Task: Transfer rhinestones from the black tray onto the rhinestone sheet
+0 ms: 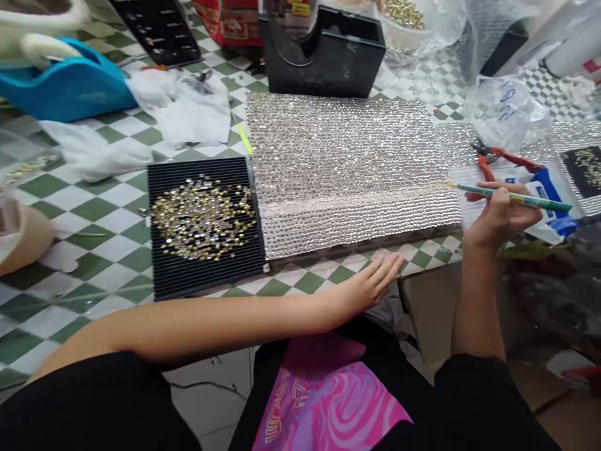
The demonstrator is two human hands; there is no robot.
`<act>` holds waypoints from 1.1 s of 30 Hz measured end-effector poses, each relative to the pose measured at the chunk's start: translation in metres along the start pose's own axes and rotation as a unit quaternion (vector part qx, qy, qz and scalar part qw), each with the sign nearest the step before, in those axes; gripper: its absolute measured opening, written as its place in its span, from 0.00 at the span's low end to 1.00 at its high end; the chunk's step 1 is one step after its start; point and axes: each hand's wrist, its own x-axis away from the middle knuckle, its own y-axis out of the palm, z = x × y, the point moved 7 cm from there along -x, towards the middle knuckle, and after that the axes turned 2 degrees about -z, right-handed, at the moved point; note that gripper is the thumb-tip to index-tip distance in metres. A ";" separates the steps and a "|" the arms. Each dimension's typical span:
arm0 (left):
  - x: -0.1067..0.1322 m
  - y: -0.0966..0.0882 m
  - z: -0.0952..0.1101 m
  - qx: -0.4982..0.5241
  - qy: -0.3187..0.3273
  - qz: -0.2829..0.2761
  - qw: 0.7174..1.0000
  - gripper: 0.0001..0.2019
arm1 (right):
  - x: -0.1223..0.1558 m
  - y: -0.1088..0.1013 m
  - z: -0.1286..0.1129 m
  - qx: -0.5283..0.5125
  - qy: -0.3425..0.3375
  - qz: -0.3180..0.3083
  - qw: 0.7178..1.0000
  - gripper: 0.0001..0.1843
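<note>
A wide sheet of silvery rhinestones (347, 150) lies on the checkered table, with a paler band running across its lower part. At its right edge, my right hand (502, 210) grips a teal pencil-like stick (530, 199), whose yellowish tip touches or hovers just over the band's end. Stretched out flat, my left hand (378, 279) rests near the table's front edge, below the sheet, holding nothing. Left of the sheet is a black ridged tray (206, 282) bearing a heap of loose gold and silver rhinestones (201, 216).
Behind the sheet stands a black tape dispenser (323, 59); a blue one (70, 84) sits at far left. White cloths (183, 103) lie behind the tray. Red-handled pliers (507, 156), a plastic bag (509, 109) and a tub of gold stones (404, 15) occupy the right side.
</note>
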 end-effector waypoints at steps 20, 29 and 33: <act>0.001 0.001 -0.002 0.099 -0.013 0.020 0.995 0.21 | -0.005 0.008 0.048 0.089 0.051 -0.135 0.985 0.13; -0.001 0.002 0.000 0.081 -0.015 0.027 0.996 0.22 | -0.008 0.003 0.062 0.078 0.059 -0.100 0.990 0.15; 0.000 0.000 0.001 0.058 0.001 0.000 0.998 0.24 | -0.014 -0.007 0.059 0.062 0.072 -0.027 0.995 0.21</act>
